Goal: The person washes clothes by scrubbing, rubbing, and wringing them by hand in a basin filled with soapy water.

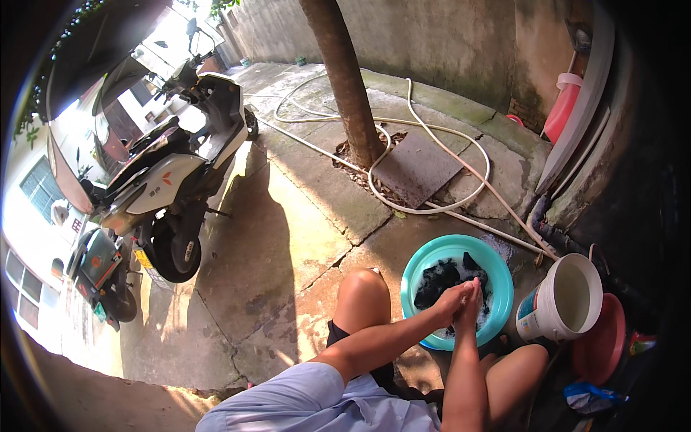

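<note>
A turquoise plastic basin (499, 259) stands on the concrete between and ahead of my knees. Black wet cloth (437, 283) lies in it, in sudsy water (451, 332). My left hand (454, 298) and my right hand (468, 309) are pressed together over the basin, with the fingers towards its far side. Dark cloth shows around both hands and beyond the fingertips. Whether any of it is gripped between the palms is hidden.
A white bucket (545, 302) with cloudy water stands right of the basin, beside a red plastic basin (599, 340) and a blue packet (591, 398). A pale hose (475, 170) loops around a tree trunk (345, 81) and over a flat slab (418, 167). Motor scooters (178, 173) stand left.
</note>
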Demonstrator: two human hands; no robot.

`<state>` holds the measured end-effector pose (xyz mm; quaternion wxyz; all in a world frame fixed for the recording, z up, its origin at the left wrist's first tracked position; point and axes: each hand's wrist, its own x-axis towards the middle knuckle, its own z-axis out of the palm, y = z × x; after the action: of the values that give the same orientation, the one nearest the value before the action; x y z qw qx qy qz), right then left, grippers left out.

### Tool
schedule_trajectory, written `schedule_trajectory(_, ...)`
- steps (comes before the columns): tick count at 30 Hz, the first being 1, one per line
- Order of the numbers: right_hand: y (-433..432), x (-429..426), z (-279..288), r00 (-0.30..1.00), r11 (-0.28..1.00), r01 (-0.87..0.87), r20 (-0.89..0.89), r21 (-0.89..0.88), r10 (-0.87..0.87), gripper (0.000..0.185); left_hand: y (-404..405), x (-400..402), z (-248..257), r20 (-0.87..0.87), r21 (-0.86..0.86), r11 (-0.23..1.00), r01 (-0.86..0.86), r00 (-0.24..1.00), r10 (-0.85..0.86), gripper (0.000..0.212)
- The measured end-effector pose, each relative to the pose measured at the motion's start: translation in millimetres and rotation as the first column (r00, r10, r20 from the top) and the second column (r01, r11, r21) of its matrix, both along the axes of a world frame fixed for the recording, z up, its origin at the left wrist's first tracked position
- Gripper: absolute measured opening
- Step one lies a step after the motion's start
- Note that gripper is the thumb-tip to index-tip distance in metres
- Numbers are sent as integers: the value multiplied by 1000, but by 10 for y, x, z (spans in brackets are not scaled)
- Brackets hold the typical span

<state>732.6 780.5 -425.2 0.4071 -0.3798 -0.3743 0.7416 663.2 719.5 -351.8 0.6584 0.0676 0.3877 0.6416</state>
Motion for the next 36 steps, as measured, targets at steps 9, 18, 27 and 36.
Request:
schedule_trajectory(9, -476, -300, 788, 995, 992, -17, 105, 124, 4, 61, -111, -256, -193, -3, -100, 995, -9, 1000, 8, 42)
schedule_trajectory(18, -841, -406, 920, 910, 793, -202, 409, 574, -64, 51, 7, -590, -5, -148, -100, 862, -498, 864, 482, 64)
schedule_trajectory(27, -270, -90, 648, 990, 998, 40, 137, -50, -33, 45, -188, -86, 316, 22, -209, 978, 24, 1000, -20, 43)
schedule_trajectory(36, -194, 5, 517, 910, 941, 14, 386, 337, -152, 58, -97, 60, 178, -49, -108, 994, 24, 998, -29, 35)
